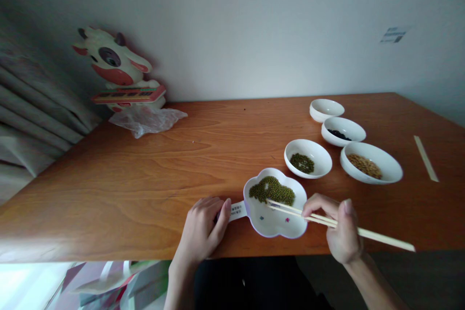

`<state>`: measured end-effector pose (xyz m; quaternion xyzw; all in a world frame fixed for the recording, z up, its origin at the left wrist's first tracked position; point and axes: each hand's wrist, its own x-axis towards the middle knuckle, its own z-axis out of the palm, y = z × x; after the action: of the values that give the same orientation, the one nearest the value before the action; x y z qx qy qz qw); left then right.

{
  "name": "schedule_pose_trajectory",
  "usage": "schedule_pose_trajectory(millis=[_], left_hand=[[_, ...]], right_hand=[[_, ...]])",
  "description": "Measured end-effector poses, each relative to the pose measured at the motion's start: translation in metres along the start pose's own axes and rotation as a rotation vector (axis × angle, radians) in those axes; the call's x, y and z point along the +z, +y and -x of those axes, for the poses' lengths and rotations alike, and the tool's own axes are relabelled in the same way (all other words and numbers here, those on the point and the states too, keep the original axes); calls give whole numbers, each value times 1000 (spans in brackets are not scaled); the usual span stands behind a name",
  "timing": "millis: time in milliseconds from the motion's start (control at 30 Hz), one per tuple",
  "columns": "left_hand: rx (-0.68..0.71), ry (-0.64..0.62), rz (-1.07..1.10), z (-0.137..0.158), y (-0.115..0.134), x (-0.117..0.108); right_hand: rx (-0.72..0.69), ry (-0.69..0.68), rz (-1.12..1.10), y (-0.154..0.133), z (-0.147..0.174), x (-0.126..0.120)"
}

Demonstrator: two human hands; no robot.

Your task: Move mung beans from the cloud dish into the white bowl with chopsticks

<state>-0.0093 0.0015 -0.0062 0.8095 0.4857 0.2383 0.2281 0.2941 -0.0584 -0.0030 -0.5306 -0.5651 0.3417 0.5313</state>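
Cloud-shaped dish (274, 226), handle label (238, 211) illegible

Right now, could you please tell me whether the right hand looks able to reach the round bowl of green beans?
Probably yes: the right hand holds the chopsticks over the cloud-shaped dish, the round bowl of green beans stands just beyond, open-topped, and nothing visible blocks the way.

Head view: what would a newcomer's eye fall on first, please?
Probably the cow toy with its keyboard, at the far left of the table. Then comes the cloud-shaped dish of green beans near the front, with the left hand on its handle and chopsticks, held by the right hand, reaching into it.
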Motion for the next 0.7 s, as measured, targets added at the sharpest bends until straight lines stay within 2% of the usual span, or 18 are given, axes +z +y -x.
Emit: schedule_pose_trajectory(millis=[367, 700], left_hand=[[-9, -5, 0, 0, -2, 2], [-13, -7, 11, 1, -3, 2]], right_hand=[[-82, 65, -76, -3, -1, 1], [-51, 50, -57, -5, -6, 6]])
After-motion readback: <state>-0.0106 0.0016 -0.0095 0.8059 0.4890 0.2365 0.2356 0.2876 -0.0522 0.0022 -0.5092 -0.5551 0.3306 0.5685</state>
